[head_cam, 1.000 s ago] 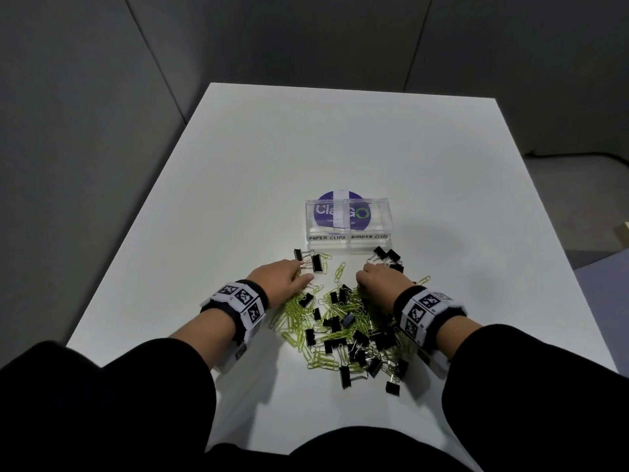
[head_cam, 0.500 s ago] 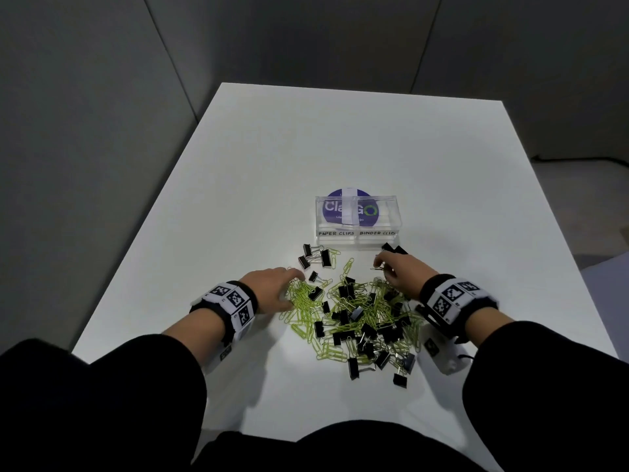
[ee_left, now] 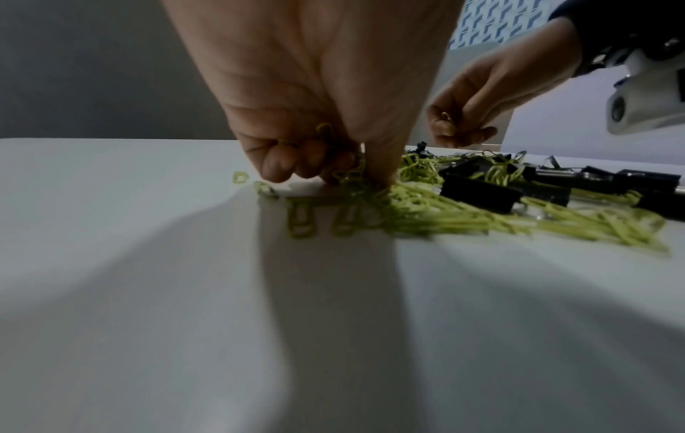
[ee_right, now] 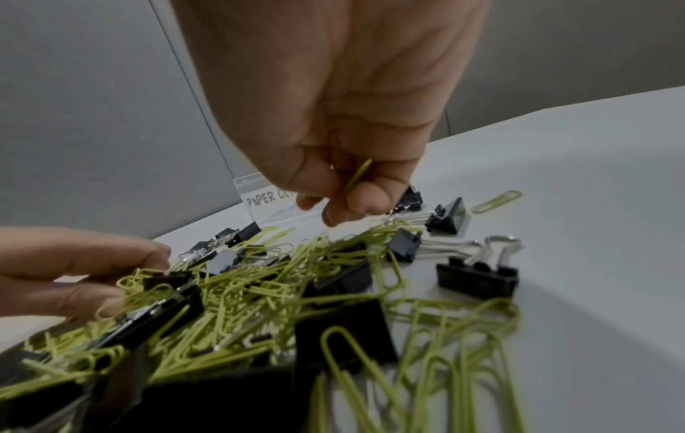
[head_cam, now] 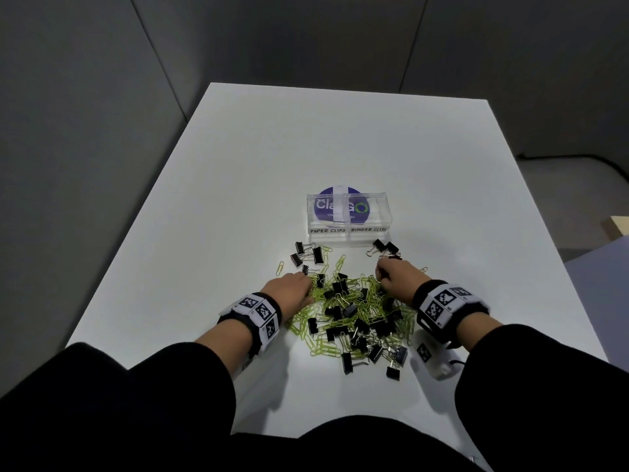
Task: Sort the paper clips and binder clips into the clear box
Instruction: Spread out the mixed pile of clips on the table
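Sorting had barely begun, we judged — the clear box [head_cam: 349, 216], with compartments labelled for paper clips and binder clips, looked empty at the far edge of the mixed pile on the tabletop [head_cam: 340, 137]. Our left hand [head_cam: 287, 290] was curled at the pile's left edge, fingers gathering several green paper clips [ee_left: 326, 133] against the palm. Our right hand [head_cam: 396, 279] pinched one green paper clip [ee_right: 357, 175] between thumb and fingers, just above the black binder clips [ee_right: 476, 276]. Next, we reckoned, both hands should carry their clips to the left compartment — without dragging tangled binder clips along.
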### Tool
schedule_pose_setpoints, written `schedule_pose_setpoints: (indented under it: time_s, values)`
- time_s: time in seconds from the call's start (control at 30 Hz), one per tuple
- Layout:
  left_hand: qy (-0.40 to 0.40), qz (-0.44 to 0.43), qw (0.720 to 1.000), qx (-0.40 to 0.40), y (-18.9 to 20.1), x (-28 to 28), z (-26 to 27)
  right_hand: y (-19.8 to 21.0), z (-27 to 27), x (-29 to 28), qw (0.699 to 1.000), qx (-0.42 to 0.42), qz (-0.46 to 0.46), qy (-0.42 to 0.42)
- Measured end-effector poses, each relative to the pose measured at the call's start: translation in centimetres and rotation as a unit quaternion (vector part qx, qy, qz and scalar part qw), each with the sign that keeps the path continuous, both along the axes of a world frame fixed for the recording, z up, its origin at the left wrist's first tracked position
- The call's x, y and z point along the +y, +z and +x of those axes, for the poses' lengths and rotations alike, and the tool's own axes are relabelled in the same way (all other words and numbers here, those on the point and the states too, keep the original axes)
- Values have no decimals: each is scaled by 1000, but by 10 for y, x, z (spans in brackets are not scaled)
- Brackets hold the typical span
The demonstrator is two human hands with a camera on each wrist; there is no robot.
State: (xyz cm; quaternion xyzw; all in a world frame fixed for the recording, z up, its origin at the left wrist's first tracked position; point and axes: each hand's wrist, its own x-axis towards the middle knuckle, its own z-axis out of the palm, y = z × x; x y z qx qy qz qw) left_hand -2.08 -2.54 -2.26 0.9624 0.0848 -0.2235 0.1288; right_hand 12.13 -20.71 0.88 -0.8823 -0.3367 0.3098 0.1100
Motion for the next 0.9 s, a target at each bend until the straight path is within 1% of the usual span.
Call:
schedule_pose_setpoints:
  time_s: [0.17, 0.33, 0.4, 0.5, 0.53, 0.6, 0.7, 0.9]
  values:
    - [-5, -12, 1000, 5, 2, 4, -4, 1, -4, 3, 999, -5, 5, 40]
    - [53, -61, 997, 5, 12, 10, -8, 2, 0, 3, 999, 0, 32, 28]
    - [74, -84, 994, 0, 16, 12, -7, 2, 0, 3, 998, -14, 13, 63]
    - [137, -168, 976, 5, 15, 16, -7, -4, -3, 1, 989, -43, -40, 139]
    - [142, -176, 974, 4, 14, 18, -7, -5, -6, 1, 985, -50, -53, 156]
    - [131, -157, 979, 4, 18, 20, -7, -10, -7, 2, 980, -74, -64, 176]
    - [120, -128, 984, -5, 20, 25, -11, -14, -7, 5, 977, -111, -62, 174]
    - [104, -60, 993, 11, 14, 35, -17, -16, -2, 7, 973, -118, -92, 174]
